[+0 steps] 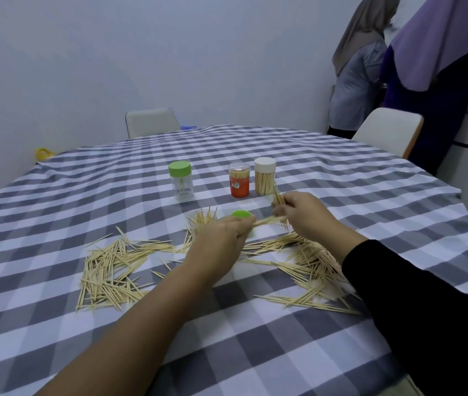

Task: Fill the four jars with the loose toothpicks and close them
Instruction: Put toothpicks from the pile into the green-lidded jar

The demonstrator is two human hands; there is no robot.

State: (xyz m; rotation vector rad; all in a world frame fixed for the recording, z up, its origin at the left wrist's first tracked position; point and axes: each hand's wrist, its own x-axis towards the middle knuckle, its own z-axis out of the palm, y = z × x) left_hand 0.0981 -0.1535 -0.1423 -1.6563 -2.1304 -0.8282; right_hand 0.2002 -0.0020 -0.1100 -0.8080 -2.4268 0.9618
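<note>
Checked table [255, 352], toothpicks [107, 270], jars [265, 176]

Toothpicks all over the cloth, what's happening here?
A person is gathering loose toothpicks off the checked tablecloth. The right hand grips a bundle; the left hand pinches a few more. Three capped jars stand behind; a green lid lies by the left hand. Big piles remain.
</note>
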